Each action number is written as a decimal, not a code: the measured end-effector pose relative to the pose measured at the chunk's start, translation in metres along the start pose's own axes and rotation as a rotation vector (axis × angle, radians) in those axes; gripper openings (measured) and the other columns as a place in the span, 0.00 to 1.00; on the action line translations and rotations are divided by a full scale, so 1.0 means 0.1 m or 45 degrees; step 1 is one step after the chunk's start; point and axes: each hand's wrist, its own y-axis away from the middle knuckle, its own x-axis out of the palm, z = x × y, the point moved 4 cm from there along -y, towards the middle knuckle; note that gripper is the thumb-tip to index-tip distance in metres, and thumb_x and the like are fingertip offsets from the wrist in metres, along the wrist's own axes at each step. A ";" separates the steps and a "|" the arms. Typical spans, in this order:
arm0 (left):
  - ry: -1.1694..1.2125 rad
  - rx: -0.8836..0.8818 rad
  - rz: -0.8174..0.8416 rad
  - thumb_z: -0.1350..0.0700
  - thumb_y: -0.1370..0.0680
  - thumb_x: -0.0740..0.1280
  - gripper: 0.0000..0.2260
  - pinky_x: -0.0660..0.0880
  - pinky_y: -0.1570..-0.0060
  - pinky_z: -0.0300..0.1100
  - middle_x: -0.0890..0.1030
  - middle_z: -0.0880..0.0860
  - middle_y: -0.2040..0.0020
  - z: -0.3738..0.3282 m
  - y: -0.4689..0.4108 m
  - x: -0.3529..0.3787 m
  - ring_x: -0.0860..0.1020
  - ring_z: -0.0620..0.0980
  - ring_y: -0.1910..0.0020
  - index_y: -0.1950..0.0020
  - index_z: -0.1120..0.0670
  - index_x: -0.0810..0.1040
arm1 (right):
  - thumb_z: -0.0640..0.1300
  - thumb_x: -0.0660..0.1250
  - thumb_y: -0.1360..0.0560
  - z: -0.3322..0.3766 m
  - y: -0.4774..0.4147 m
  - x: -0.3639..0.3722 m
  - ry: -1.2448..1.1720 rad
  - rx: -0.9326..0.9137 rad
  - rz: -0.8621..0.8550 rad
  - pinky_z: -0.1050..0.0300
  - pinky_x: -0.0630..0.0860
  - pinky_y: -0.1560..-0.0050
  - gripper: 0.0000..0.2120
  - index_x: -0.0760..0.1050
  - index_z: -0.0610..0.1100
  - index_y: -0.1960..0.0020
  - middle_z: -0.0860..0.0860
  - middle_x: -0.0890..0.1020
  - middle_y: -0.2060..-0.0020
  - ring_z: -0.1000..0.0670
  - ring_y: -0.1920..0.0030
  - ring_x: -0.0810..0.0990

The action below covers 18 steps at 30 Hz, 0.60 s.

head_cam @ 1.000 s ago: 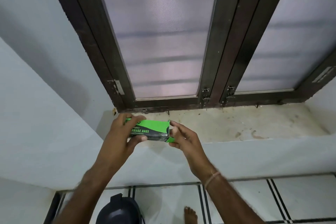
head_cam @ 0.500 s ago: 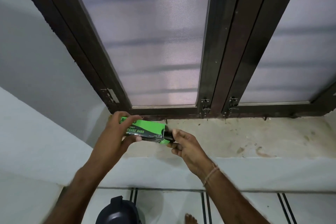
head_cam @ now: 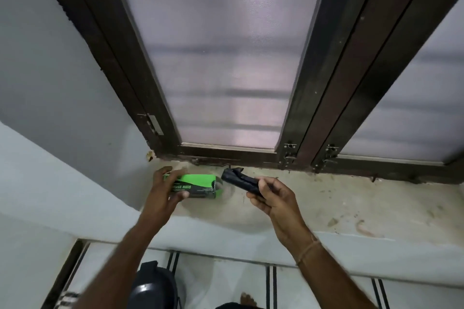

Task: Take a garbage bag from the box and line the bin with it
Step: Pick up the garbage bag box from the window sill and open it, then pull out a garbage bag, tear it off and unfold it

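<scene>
While the left hand (head_cam: 160, 192) grips the green box (head_cam: 198, 186) low center-left over the sill (head_cam: 326, 198), the right hand (head_cam: 272, 199) pinches the rolled black bag (head_cam: 241, 179), clear of it. I'd park the box, then shake it open over the bin (head_cam: 154, 286) at bottom.

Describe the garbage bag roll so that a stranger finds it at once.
Look at the stained window sill below the dark window frame. Over it, the right hand holds the garbage bag roll, just right of the green box. It is the only black, rolled plastic there.
</scene>
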 end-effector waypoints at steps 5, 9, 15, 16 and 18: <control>-0.281 -0.039 0.008 0.41 0.26 0.71 0.27 0.66 0.28 0.61 0.62 0.60 0.21 0.15 -0.01 0.18 0.63 0.65 0.23 0.28 0.45 0.76 | 0.41 0.65 0.17 0.03 0.01 0.06 -0.033 0.058 0.015 0.55 0.84 0.46 0.10 0.79 0.38 0.39 0.39 0.86 0.44 0.37 0.43 0.86; -0.513 -0.068 -0.424 0.50 0.30 0.80 0.34 0.69 0.37 0.63 0.70 0.61 0.27 -0.26 0.16 0.13 0.67 0.64 0.29 0.27 0.53 0.74 | 0.41 0.65 0.18 0.03 0.03 0.19 -0.169 0.124 0.010 0.56 0.84 0.48 0.09 0.79 0.39 0.41 0.38 0.86 0.44 0.39 0.45 0.86; 1.062 -0.443 -0.211 0.42 0.17 0.61 0.17 0.80 0.41 0.42 0.84 0.48 0.39 -1.11 0.36 0.44 0.82 0.45 0.40 0.32 0.46 0.76 | 0.46 0.68 0.21 -0.04 0.17 0.59 -0.104 0.168 0.171 0.53 0.82 0.47 0.11 0.79 0.41 0.43 0.42 0.87 0.45 0.43 0.43 0.86; 1.135 -0.458 -0.230 0.44 0.17 0.62 0.15 0.80 0.41 0.44 0.85 0.51 0.41 -1.16 0.36 0.42 0.84 0.47 0.41 0.34 0.48 0.78 | 0.47 0.68 0.20 -0.03 0.21 0.64 0.039 0.123 0.195 0.53 0.81 0.46 0.11 0.80 0.42 0.42 0.44 0.87 0.45 0.46 0.42 0.86; 1.244 -0.456 -0.221 0.49 0.17 0.64 0.14 0.81 0.41 0.46 0.87 0.55 0.43 -1.18 0.36 0.32 0.84 0.51 0.42 0.36 0.53 0.81 | 0.50 0.69 0.20 -0.01 0.26 0.73 0.259 0.025 0.213 0.56 0.79 0.48 0.12 0.81 0.44 0.41 0.48 0.87 0.48 0.52 0.45 0.85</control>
